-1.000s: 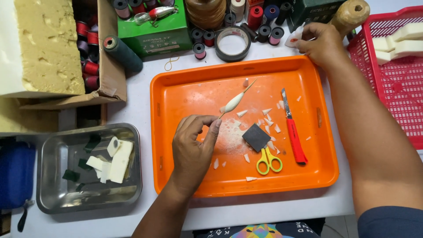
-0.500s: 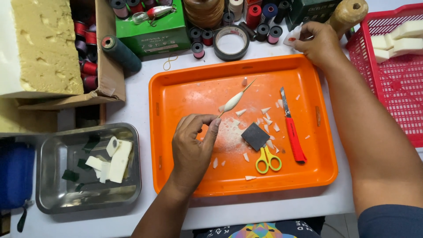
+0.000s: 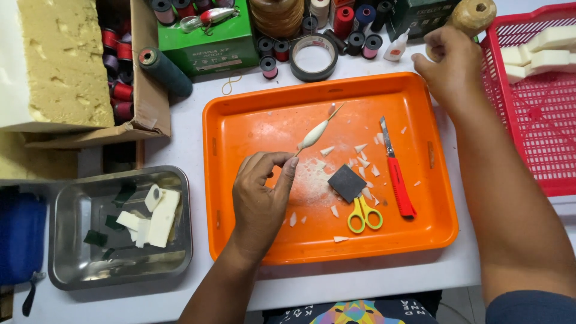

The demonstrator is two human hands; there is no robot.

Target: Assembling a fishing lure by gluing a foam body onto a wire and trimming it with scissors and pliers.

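Left of my hand sits a steel tray [image 3: 66,240] of foam offcuts [image 3: 157,217]. Right of it lie a dark pad [image 3: 346,182], yellow scissors [image 3: 364,214] and a red knife [image 3: 397,180]. Beyond are thread spools [image 3: 269,65] and tape [image 3: 313,57].

A tray [image 3: 240,120] is set at the middle of the table [image 3: 192,150]. On it, a knife [image 3: 396,174] lies toward its right edge, with scissors [image 3: 364,214] and a sanding block [image 3: 347,182] just left of it. A metal pan [image 3: 72,216] is placed left of the tray, a basket [image 3: 540,120] at the table's right edge, and thread spools [image 3: 354,24] behind the tray.
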